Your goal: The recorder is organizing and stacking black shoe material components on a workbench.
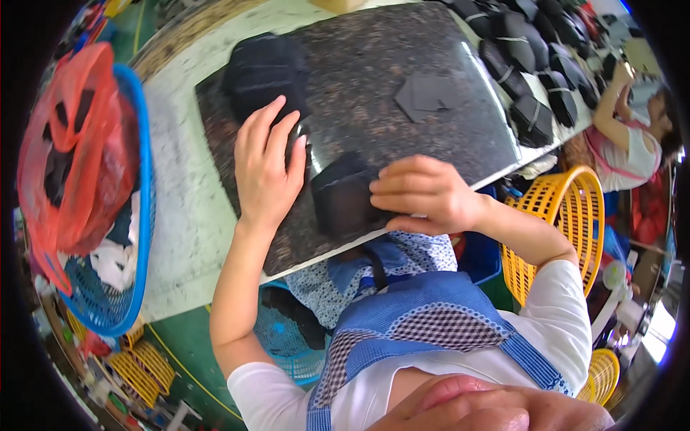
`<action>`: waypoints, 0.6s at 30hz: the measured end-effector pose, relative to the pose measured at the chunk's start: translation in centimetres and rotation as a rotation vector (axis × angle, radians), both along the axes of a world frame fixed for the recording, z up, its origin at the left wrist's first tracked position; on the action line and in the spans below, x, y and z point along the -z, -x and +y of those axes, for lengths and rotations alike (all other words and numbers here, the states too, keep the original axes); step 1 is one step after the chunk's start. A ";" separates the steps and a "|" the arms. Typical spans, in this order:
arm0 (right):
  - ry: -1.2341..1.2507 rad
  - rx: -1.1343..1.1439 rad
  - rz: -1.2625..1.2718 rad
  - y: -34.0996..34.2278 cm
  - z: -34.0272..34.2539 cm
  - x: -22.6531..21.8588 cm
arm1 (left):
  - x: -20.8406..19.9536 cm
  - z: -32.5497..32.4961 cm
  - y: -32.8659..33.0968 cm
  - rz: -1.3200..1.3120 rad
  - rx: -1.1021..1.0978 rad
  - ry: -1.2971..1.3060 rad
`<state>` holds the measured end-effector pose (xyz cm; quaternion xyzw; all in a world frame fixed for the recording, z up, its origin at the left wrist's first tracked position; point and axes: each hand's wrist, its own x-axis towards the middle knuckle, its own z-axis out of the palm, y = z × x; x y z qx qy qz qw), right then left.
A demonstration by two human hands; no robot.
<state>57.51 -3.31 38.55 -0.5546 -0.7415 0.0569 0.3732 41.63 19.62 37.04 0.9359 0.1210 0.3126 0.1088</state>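
On a dark speckled stone slab [352, 72], a stack of black fabric-like pieces [262, 68] sits at the far left. My left hand [269, 169] reaches to its near edge, fingers spread and nothing gripped. A smaller pile of black pieces [343, 197] lies at the slab's front edge. At its right side, my right hand [424, 194] has its fingers close together, bent over the edge of a black piece, with the thumb underneath. How many layers it pinches is hidden. Flat dark grey cut pieces [430, 97] lie farther right on the slab.
A blue basket [147, 187] with a red plastic bag [86, 144] stands at left. Bundles of tied black pieces [532, 118] line the table's far right. Beside my right arm is a yellow basket [593, 230]. A co-worker [625, 136] sits beyond it.
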 end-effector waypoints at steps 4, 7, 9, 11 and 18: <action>-0.025 0.524 -0.035 -6.9 -0.1 -2.1 | -0.5 -2.8 -2.6 0.074 0.339 0.184; 0.120 0.668 -0.173 -12.2 -0.6 1.0 | -0.2 -4.9 -6.9 0.098 0.505 0.092; 0.174 0.611 -0.183 -12.5 -0.5 1.8 | 0.6 -5.7 -8.9 0.108 0.488 0.044; 0.165 0.606 -0.155 -12.5 -0.7 1.8 | 1.1 -5.4 -9.7 0.163 0.486 0.075; 0.039 0.608 0.034 -12.5 -0.6 1.8 | 0.7 -5.2 -10.6 0.235 0.467 0.186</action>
